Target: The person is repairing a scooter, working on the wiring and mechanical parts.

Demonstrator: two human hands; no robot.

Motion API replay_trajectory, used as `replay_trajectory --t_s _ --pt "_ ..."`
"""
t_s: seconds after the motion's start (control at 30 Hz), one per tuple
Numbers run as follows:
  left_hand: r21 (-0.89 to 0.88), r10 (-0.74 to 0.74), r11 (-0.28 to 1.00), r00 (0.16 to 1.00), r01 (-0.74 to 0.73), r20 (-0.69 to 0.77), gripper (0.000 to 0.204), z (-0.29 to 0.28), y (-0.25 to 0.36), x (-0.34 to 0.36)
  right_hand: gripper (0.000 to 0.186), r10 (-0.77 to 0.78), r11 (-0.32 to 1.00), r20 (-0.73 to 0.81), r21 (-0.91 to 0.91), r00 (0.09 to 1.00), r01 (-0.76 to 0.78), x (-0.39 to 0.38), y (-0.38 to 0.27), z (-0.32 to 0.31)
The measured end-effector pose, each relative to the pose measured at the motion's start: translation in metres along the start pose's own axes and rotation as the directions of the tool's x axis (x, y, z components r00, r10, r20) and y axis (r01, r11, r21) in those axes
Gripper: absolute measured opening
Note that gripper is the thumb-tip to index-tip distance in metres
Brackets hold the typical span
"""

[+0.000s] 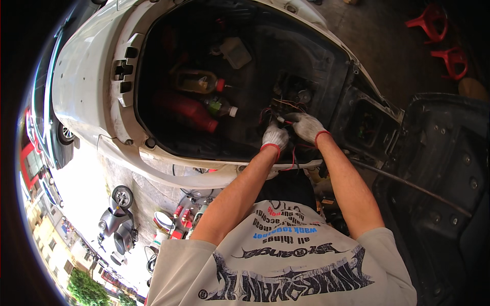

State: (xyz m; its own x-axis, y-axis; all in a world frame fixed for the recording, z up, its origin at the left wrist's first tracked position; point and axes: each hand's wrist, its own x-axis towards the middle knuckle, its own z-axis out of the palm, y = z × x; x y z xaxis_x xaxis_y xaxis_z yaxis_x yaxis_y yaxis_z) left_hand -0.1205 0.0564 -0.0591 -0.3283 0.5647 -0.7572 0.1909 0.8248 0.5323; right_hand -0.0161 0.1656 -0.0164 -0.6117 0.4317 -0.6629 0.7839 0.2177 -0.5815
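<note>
Together — left hand (275,137), right hand (306,127) — gloved, among thin wires (291,105).

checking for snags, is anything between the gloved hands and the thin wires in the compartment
Nothing visible: the left hand and right hand are both at the thin wires. The bottles lie to the left, clear of both.

Inside the black bin (265,43), the left glove (275,136) and right glove (307,127) are off-white with red cuffs (271,146); also inside: reddish wires (292,104), a red bottle (191,112). Around the bin: white bodywork (84,76).
</note>
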Motion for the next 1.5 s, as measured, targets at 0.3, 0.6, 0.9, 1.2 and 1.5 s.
replay_trajectory --t_s 0.3,0.6,0.9,1.2,1.5 --pt "-0.04 -0.021 0.999 0.999 0.022 0.037 0.054 0.006 -0.01 0.009 0.045 0.058 0.997 0.048 0.044 0.997 -0.06 0.0 -0.007 -0.005" --pt "-0.063 -0.064 0.996 0.996 0.068 0.053 0.053 0.005 -0.009 0.008 0.045 0.03 0.998 0.035 -0.05 0.999 -0.028 -0.001 -0.01 -0.007" --pt "0.028 -0.026 0.999 0.999 0.025 0.023 0.047 0.001 -0.003 0.004 0.045 0.035 0.999 0.047 -0.039 0.998 -0.033 -0.001 -0.009 -0.009" --pt "-0.09 -0.079 0.992 0.992 0.088 0.102 0.054 0.001 0.004 0.003 0.045 0.04 0.999 0.071 0.027 0.997 -0.043 0.001 0.008 -0.009" --pt "0.036 0.046 0.998 0.998 -0.047 0.046 0.051 0.018 -0.024 0.021 0.045 0.054 0.999 0.06 0.003 0.997 -0.055 0.003 0.003 -0.013"
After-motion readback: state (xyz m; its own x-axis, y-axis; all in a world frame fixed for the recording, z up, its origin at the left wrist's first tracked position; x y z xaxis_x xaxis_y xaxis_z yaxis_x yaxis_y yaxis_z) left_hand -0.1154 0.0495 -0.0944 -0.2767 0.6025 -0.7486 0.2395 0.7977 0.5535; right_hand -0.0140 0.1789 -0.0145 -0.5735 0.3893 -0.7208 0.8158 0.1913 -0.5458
